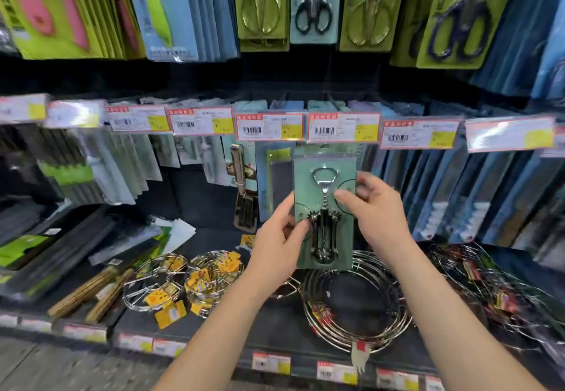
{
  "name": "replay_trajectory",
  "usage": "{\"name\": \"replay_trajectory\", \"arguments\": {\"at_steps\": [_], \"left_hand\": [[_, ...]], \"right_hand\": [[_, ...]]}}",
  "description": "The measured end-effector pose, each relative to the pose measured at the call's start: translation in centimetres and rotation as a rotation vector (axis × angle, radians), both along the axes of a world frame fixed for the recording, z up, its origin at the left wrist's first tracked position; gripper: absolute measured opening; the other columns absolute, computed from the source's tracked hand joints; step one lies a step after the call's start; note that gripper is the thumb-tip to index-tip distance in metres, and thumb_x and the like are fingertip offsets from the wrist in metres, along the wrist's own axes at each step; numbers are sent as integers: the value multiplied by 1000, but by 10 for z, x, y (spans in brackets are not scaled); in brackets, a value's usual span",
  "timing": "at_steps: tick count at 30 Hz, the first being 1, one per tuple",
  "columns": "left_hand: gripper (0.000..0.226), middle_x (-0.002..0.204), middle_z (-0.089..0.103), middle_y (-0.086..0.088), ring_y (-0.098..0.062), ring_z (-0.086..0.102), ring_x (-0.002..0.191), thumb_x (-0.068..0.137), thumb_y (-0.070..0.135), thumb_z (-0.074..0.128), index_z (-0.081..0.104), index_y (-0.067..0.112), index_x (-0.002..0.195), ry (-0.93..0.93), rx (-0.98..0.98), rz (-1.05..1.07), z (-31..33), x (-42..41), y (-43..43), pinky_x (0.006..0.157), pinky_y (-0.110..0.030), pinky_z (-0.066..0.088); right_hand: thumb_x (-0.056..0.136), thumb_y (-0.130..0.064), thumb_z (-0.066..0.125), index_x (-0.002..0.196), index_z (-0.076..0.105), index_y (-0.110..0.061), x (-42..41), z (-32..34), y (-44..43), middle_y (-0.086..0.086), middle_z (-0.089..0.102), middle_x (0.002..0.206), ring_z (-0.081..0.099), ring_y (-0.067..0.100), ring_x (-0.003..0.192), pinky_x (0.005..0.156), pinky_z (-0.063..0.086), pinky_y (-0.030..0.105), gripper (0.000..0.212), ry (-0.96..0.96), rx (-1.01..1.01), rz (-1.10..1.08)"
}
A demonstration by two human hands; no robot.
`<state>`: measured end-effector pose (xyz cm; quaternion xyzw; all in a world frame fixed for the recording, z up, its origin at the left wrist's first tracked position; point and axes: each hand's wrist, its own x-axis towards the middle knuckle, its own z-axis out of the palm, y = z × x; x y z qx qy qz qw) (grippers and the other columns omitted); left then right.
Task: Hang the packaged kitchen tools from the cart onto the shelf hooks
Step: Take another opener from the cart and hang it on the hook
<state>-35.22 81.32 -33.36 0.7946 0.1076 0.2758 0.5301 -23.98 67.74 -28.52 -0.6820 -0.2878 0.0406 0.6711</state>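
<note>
The corkscrew pack (325, 207) is held upright, pinched at its side edges by the left hand (276, 237) and right hand (374, 207), its top just below the price tag (344, 126).

Reaching forward and upward on bare forearms, gripping pale green carded corkscrew package (345, 237) at its side edges, left hand (281, 237) low with thumb on front, right hand (376, 210) higher, fingers curled behind.

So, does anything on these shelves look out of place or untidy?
Yes. On the lower shelf at left, flat packs lie slumped in a slanting heap instead of hanging, with loose white sheets among them. The corkscrew pack, held by the left hand and right hand, looks upright.
</note>
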Motion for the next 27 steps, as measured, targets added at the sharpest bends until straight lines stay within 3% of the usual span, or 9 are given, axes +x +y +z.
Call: {"name": "replay_trajectory", "arguments": {"at_steps": [3, 5, 9, 12, 15, 19, 22, 24, 27], "left_hand": [[60, 93, 72, -2, -26, 61, 86, 104, 24, 57, 35, 55, 151, -17, 40, 17, 7, -3, 1, 76, -24, 51], [61, 92, 71, -1, -26, 60, 83, 104, 25, 56, 32, 56, 152, -16, 59, 18, 12, -5, 1, 68, -19, 46], [58, 84, 69, -2, -17, 54, 68, 104, 25, 55, 36, 53, 151, -22, 51, 22, 18, -5, 1, 61, -17, 42], [37, 93, 74, -2, -26, 65, 83, 103, 27, 57, 51, 49, 132, 3, 16, 17, 17, -4, -1, 73, -28, 51], [24, 96, 75, -3, -25, 67, 89, 103, 28, 58, 57, 40, 123, 47, 3, 16, 15, -1, -1, 81, -35, 54], [27, 96, 73, 3, -7, 62, 79, 103, 27, 58, 49, 51, 110, 57, 27, 10, 20, -2, -6, 68, -11, 46], [28, 98, 70, 7, -4, 60, 83, 103, 27, 58, 45, 45, 120, 66, 31, 19, 21, -3, -12, 68, -1, 43], [28, 97, 69, 7, -1, 58, 79, 103, 28, 58, 46, 39, 127, 61, 49, 19, 22, -4, -15, 68, -1, 42], [19, 92, 70, 6, -1, 56, 68, 104, 27, 56, 50, 36, 119, 24, 65, 11, 23, -2, -15, 66, -11, 45]], "right_hand": [[91, -6, 68, 119, 66, -16, -4, 6, -2, -2, 79, 97, 75, 15, 92, 90, 59, 41, 30, 42, 53, 9], [91, -5, 68, 121, 65, -13, -5, 11, -1, -2, 79, 98, 75, 16, 93, 90, 59, 38, 31, 65, 87, 7], [89, -8, 71, 128, 62, -9, -6, 14, 3, -6, 79, 99, 74, 14, 97, 93, 57, 35, 40, 58, 108, -28], [87, -7, 73, 123, 65, -9, -4, 13, 4, -9, 79, 92, 75, 9, 90, 89, 59, 32, 37, 65, 106, -50], [87, -7, 74, 115, 68, -16, -3, 10, 4, -6, 79, 91, 75, 12, 87, 91, 59, 39, 30, 70, 97, -59], [87, -9, 74, 103, 68, -28, -2, 5, -1, -8, 79, 91, 75, 13, 90, 92, 57, 41, 26, 47, 105, -70], [87, -8, 73, 100, 69, -30, -3, 5, -5, -8, 79, 91, 75, 13, 91, 92, 58, 40, 26, 47, 128, -84], [88, -6, 73, 97, 69, -31, -2, 6, -7, -10, 79, 88, 75, 10, 87, 90, 58, 37, 27, 48, 138, -84], [88, -5, 72, 99, 69, -31, -4, 11, -8, -8, 79, 88, 75, 10, 85, 86, 59, 34, 29, 43, 148, -54]]}}
